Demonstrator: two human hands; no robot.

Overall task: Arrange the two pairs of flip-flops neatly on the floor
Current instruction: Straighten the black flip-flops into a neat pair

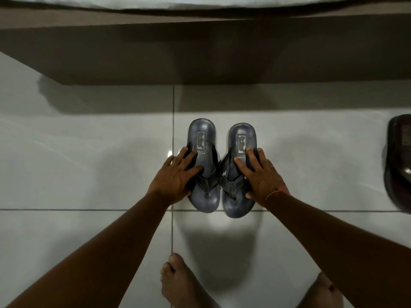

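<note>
Two dark blue flip-flops with black straps lie side by side on the white tiled floor, heels pointing away from me. My left hand point(175, 176) grips the outer edge of the left flip-flop point(203, 152), fingers over its strap. My right hand point(261, 177) holds the outer edge of the right flip-flop point(241, 156) the same way. Their straps touch in the middle. At the right edge of the view a dark brown flip-flop point(399, 165) lies partly cut off; its partner is out of sight.
A brown bed base point(200, 52) runs across the far side, with white bedding point(200, 2) above it. My bare feet point(180, 283) stand on the tiles near the bottom edge. Grout lines cross beside the blue pair.
</note>
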